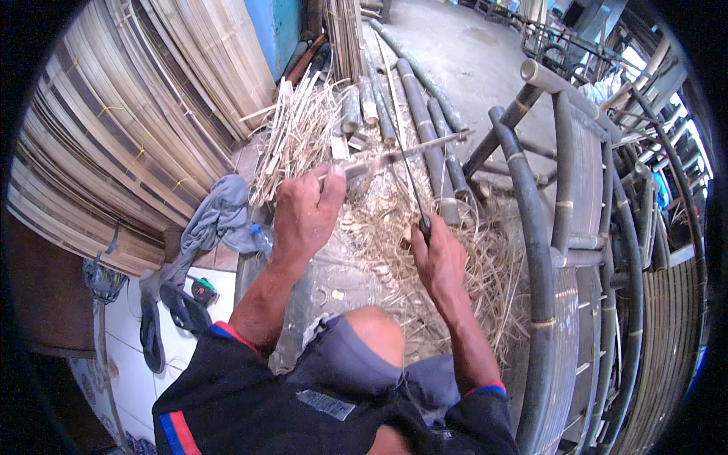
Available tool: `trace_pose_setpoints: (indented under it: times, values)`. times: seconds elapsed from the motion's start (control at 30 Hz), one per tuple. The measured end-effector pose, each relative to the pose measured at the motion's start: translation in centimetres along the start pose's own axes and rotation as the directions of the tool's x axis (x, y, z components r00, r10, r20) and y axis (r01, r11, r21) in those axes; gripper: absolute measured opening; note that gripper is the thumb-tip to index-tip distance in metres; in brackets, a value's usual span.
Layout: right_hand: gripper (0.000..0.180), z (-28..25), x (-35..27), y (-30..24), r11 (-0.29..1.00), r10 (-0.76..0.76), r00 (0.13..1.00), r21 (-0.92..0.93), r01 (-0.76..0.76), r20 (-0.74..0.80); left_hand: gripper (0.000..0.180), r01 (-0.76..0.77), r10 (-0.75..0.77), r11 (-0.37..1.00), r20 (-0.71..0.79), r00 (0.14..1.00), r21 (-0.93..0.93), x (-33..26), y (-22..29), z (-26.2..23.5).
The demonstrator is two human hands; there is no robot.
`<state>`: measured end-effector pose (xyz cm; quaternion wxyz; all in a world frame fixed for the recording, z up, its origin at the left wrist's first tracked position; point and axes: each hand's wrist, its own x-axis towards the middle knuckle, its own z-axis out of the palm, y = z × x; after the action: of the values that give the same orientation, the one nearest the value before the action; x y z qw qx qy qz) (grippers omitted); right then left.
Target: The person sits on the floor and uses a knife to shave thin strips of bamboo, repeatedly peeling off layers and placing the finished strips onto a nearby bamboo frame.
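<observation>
My left hand (307,208) is closed around one end of a bamboo strip (366,165), which reaches out to the right in front of me. In my right hand (442,265) is the dark handle of a long, thin-bladed knife (412,182). The blade points up and away and crosses the strip near its middle; whether its edge bites into the bamboo I cannot tell. Below both hands, curly shavings (485,284) cover the ground. A heap of split bamboo slivers (299,129) lies just beyond my left hand.
Bamboo poles (425,114) lie on the floor ahead. Bundled bamboo slats (114,129) stand at the left. A bamboo chair frame (527,220) rises close on my right. Grey cloth (220,212), a plastic bottle (262,239), sandals (152,334) and a tape measure (203,290) are at my left.
</observation>
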<state>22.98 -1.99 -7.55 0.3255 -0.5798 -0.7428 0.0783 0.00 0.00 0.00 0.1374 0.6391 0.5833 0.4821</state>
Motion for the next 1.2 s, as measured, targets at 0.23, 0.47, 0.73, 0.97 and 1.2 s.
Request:
trace_pose_setpoints:
  times: [0.23, 0.47, 0.73, 0.97, 1.2]
  values:
    - [0.039, -1.0, -1.8, -1.7, 0.998, -0.039, 0.999, -0.047, 0.038, -0.029, 0.038, 0.017, -0.018, 0.999, -0.021, 1.0, -0.038, -1.2, 0.9, 1.8]
    - [0.031, 0.1, -2.7, 1.9, 0.977, 0.134, 0.989, 0.175, -0.122, -0.058, 0.039, 0.146, -0.206, 0.968, -0.32, 0.925, -0.203, -0.2, -5.1, -3.8]
    - [0.034, -0.3, -3.3, -0.5, 0.938, 0.198, 0.98, 0.287, -0.194, 0.017, 0.041, 0.063, -0.247, 0.93, -0.487, 0.838, -0.362, -1.3, -0.3, -13.5]
    - [0.036, -3.3, -3.1, -5.0, 0.923, 0.017, 1.0, 0.384, -0.013, -0.008, 0.045, -0.187, 0.347, 0.901, -0.388, 0.854, 0.392, 1.4, 3.0, -12.0]
    - [0.039, -4.5, -2.8, -7.3, 0.866, -0.115, 0.991, 0.483, 0.133, -0.068, 0.049, -0.193, 0.382, 0.875, -0.387, 0.839, 0.445, 2.7, 6.4, -6.6]
